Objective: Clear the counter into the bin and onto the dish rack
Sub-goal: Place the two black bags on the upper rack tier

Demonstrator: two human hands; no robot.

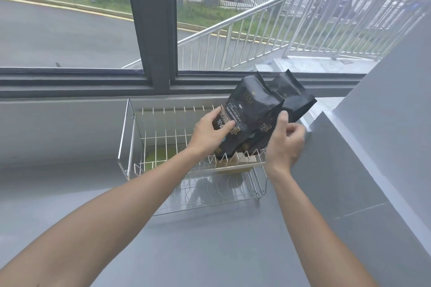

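Note:
A chrome wire dish rack point(130, 137) stands on the grey counter below the window. Two black coffee bags lean to the right in the rack's right end, bottoms resting among the front prongs. My left hand point(210, 133) grips the nearer bag point(251, 109) on its printed face. The second bag point(293, 98) lies behind it, partly hidden. My right hand point(285, 144) touches the bags' right edge, thumb up against them and fingers curled. A tan, box-like object point(242, 162) sits under the bags in the rack.
A green patch point(161, 155) shows through the rack floor at the left. The grey counter point(186, 240) spreads in front of the rack. A grey sloped wall point(373, 135) rises close on the right. The window sill point(70, 84) runs behind.

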